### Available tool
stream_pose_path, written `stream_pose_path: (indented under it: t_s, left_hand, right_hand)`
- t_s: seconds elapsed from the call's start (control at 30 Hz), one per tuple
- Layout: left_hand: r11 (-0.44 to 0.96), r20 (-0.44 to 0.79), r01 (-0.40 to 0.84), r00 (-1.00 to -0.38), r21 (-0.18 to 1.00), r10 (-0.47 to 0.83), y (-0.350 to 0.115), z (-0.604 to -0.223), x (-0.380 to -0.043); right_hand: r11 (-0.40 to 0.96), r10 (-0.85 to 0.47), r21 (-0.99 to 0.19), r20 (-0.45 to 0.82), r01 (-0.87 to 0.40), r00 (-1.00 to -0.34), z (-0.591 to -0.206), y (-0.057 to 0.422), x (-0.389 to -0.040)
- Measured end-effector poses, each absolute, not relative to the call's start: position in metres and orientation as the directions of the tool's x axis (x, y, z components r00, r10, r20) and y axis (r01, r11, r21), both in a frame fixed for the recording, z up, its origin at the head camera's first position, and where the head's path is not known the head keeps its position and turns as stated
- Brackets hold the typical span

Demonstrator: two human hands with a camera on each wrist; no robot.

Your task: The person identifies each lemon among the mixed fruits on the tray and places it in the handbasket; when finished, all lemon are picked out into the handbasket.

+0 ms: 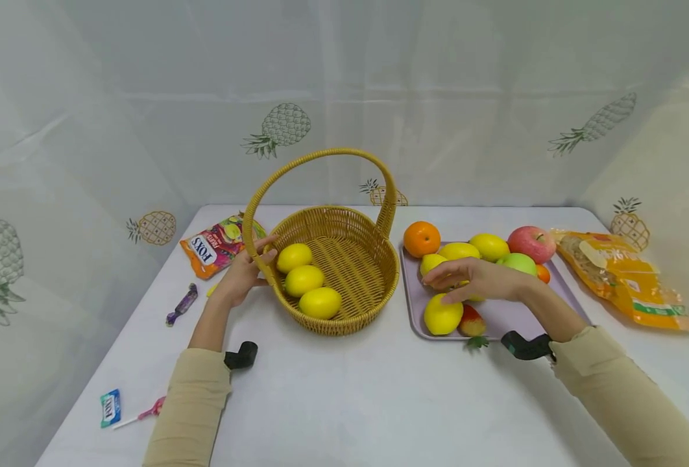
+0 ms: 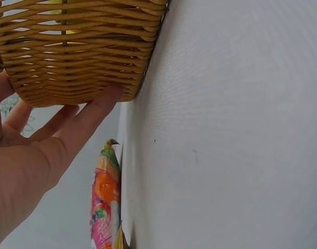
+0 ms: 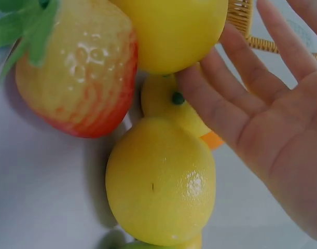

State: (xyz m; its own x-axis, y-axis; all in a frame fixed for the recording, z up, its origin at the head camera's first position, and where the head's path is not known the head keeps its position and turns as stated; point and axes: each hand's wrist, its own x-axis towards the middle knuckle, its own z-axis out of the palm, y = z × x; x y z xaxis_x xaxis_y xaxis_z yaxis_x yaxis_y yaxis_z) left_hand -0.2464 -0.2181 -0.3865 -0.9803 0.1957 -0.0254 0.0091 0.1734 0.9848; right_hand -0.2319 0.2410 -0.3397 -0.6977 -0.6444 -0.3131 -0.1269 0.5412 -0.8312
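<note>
White table [image 1: 368, 402] (basket [image 1: 333, 326], tray [image 1: 496, 316] atop)

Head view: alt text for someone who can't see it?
A person's left hand touches a wicker basket holding three lemons; their right hand, above a lilac tray of mixed fruit, is at the nearest lemon. A candy bag and wrapped sweets lie at left, an orange packet at right.

A whitish-grey, faintly glossy hanging sheet [image 1: 455, 149] runs like a wall from nine o'clock through twelve to three; grey-green printed pineapples [image 1: 286, 123] show on it at eleven and two o'clock, with golden-brown outlined ones [image 1: 157, 227] at nine and three; a flat white tabletop with rounded far corners [image 1: 356, 402] spreads at six; the light is soft and diffuse, with pale vertical streaks on the sheet at twelve.
</note>
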Motion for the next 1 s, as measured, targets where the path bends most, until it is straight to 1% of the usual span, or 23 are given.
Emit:
stream_pose_path:
  t_s: [0.1, 0.27, 0.33, 0.43, 0.5, 0.67, 0.8, 1.0]
  left_hand:
    - [0.173, -0.026, 0.008, -0.981, 0.985, 0.192, -0.219, -0.387, -0.246]
    - [0.173, -0.029, 0.003, -0.982, 0.985, 0.187, -0.219, -0.388, -0.246]
    - [0.171, -0.030, 0.002, -0.982, 0.985, 0.185, -0.219, -0.389, -0.246]
    - [0.166, -0.033, -0.003, -0.983, 0.986, 0.181, -0.219, -0.391, -0.245]
    - [0.163, -0.038, -0.008, -0.983, 0.987, 0.178, -0.218, -0.391, -0.245]
    - [0.158, -0.040, -0.011, -0.982, 0.987, 0.182, -0.217, -0.393, -0.245]
    - [0.159, -0.034, -0.004, -0.982, 0.987, 0.185, -0.218, -0.392, -0.245]
    - [0.163, -0.027, 0.003, -0.983, 0.987, 0.184, -0.218, -0.390, -0.246]
  right_hand:
    - [0.575, -0.661, -0.801, -0.335, -0.166, -0.671, -0.340, 0.242, -0.229]
    - [0.603, -0.713, -0.740, -0.330, -0.299, -0.619, -0.343, 0.239, -0.225]
    - [0.609, -0.720, -0.720, -0.327, -0.332, -0.612, -0.344, 0.237, -0.224]
    - [0.627, -0.710, -0.699, -0.332, -0.343, -0.621, -0.346, 0.235, -0.223]
    - [0.643, -0.692, -0.689, -0.335, -0.335, -0.640, -0.346, 0.235, -0.224]
    - [0.662, -0.633, -0.703, -0.339, -0.260, -0.696, -0.336, 0.239, -0.227]
    - [0.610, -0.636, -0.763, -0.312, -0.213, -0.706, -0.314, 0.237, -0.230]
    - [0.429, -0.725, -0.854, -0.132, -0.294, -0.676, -0.287, 0.208, -0.238]
